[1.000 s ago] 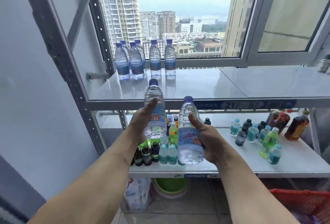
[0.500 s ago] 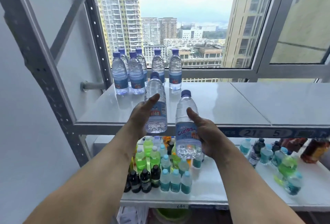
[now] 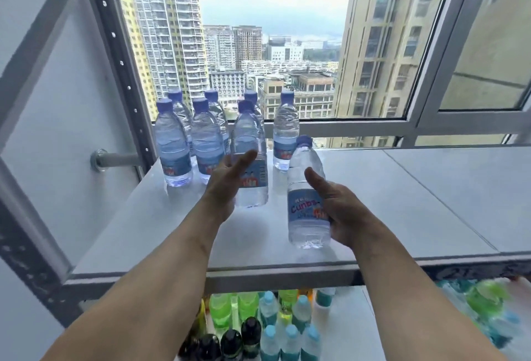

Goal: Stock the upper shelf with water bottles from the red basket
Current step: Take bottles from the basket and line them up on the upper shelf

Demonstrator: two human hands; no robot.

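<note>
My left hand [image 3: 230, 182] grips a clear water bottle with a blue cap [image 3: 253, 145], upright over the upper shelf [image 3: 402, 202] just in front of the stocked row. My right hand [image 3: 342, 211] grips a second water bottle [image 3: 307, 199] with a blue label, upright above the shelf's front part. Several matching water bottles [image 3: 175, 150] stand at the shelf's back left by the window. The red basket is out of view.
The lower shelf [image 3: 344, 332] holds many small bottles of green, blue and dark drinks [image 3: 275, 329]. A perforated grey upright [image 3: 31, 245] and a diagonal brace stand at the left. The window frame [image 3: 431, 127] runs behind the upper shelf.
Both hands have raised and carried their bottles forward, from in front of the shelf edge to over the upper shelf. The left bottle now sits close to the back row.
</note>
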